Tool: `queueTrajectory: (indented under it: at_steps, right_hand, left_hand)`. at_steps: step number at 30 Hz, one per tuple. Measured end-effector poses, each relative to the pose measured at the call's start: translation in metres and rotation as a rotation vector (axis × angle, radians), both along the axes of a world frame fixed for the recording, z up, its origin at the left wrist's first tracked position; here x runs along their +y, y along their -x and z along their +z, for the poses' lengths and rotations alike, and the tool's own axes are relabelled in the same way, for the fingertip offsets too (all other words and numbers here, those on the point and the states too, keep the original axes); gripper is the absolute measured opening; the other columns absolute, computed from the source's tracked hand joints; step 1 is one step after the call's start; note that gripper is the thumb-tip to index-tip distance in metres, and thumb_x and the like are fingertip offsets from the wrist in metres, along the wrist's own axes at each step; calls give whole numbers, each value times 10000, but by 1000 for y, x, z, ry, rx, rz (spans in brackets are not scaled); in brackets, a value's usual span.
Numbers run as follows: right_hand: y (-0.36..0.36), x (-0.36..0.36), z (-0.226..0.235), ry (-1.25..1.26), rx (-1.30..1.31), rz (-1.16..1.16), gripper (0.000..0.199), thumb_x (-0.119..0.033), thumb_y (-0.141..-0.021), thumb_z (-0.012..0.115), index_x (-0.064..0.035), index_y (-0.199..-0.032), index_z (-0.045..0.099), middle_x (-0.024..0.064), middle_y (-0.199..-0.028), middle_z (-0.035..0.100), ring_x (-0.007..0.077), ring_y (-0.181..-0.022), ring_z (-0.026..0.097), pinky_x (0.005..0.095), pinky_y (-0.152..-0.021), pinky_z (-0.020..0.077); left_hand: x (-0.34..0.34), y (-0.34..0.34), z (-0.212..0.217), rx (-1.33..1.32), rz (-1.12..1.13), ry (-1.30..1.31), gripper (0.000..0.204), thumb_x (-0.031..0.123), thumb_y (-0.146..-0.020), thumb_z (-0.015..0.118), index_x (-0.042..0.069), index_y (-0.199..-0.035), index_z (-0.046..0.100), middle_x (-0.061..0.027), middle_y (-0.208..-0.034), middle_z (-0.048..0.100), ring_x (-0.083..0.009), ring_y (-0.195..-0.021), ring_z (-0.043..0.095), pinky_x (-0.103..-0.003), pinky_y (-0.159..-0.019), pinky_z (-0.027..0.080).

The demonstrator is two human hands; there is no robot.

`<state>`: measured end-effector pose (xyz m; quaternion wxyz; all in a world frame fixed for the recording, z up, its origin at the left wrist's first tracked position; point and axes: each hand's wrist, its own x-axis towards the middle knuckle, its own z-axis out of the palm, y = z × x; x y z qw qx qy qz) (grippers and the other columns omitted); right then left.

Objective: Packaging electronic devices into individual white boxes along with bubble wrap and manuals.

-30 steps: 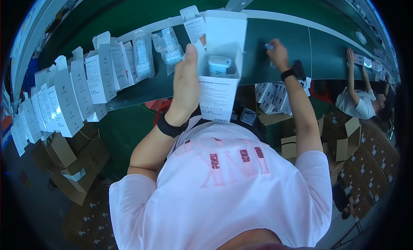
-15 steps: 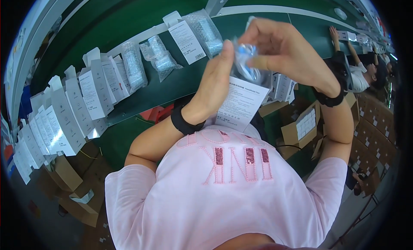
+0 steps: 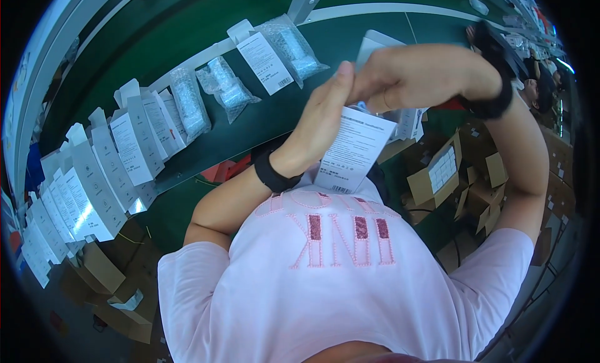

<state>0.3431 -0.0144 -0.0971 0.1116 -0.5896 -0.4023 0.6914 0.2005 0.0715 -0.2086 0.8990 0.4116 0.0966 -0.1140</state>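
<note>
White box sits mid-frame, clamped in left hand fingers. Right hand fingers pinch together at its top, above the green surface.

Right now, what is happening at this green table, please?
A person in a pink shirt holds a white carton up in front of the chest, the left hand flat against its side and the right hand working at its top end. On the green table behind lie several small bubble-wrap bags and a long row of flat white cartons. Brown cardboard boxes stand below, on the right.
</note>
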Motion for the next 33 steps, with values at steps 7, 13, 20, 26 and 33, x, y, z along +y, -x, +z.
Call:
queueTrajectory:
  at_steps: [7,13,20,26,33]
  right_hand:
    - [16,-8,-3,-6,-8,-185,192,-105,-805,608,70,-830,684,92,-670,661,165,-573,650,289,-563,522]
    - [-12,-26,34,-107,7,-383,235,-64,-916,562,39,-1117,627,124,-951,684,183,-793,692,279,-735,569]
    - [68,-91,-40,-129,20,-1287,830,-324,-781,782,1,-1416,355,154,-1286,545,207,-1158,536,345,-1000,410]
    - [89,-95,-79,-790,-157,-1183,631,-386,-884,655,8,-1348,492,170,-1351,516,253,-1228,503,371,-1043,372]
    - [83,-105,-65,-769,-467,-1045,399,-147,-861,660,-21,-1237,618,150,-1286,582,266,-1186,533,374,-1011,391]
  left_hand:
    - [1,5,-4,-89,-104,-74,703,567,-1008,241,-31,-1112,597,-99,-1016,656,-147,-915,637,-265,-817,498]
    - [16,21,-8,-307,-31,-5,775,226,-863,707,24,-1433,222,-181,-1309,492,-225,-1208,492,-348,-1033,370]
    - [28,22,-22,-511,-1,-210,720,116,-778,790,57,-1370,384,-160,-1288,536,-228,-1108,575,-347,-966,448]
    - [25,13,-12,-417,-110,-342,487,156,-763,803,31,-1192,611,-133,-1269,549,-215,-1189,520,-329,-986,417]
    - [3,0,-31,-377,-74,-404,637,269,-696,860,14,-1186,545,-108,-1173,548,-212,-1031,600,-337,-834,525]
